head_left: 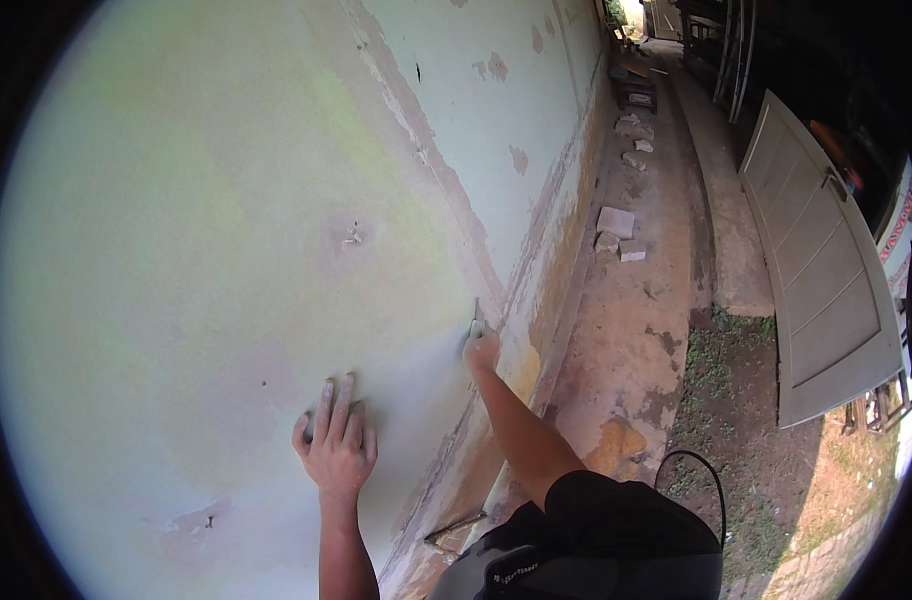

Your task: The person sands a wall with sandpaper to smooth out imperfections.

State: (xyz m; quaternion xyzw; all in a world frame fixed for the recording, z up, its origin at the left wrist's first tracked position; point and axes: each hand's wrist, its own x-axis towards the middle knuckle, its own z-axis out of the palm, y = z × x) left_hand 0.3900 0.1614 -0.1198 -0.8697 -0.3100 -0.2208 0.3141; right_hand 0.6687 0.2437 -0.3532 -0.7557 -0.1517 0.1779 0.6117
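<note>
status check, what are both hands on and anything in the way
Left hand open against wall. Right hand gripping thin tool, by the greyish strip's lower end. Broken blocks on ground, clear of both hands.

A hand could slide over the flat painted wall [126,300] to the left of and above the left grip [338,450], where a pale lump [353,234] higher up and a small dark fitting [210,521] lower left interrupt the surface. Smooth wall also gives passage between both grips. The right grip [481,348] and its thin tool [476,309] block the way beside the peeled strip [461,215]. Rightward, air opens above the walkway [616,320] and its masonry chunks [616,222], bounded by a panelled door [816,270].
</note>
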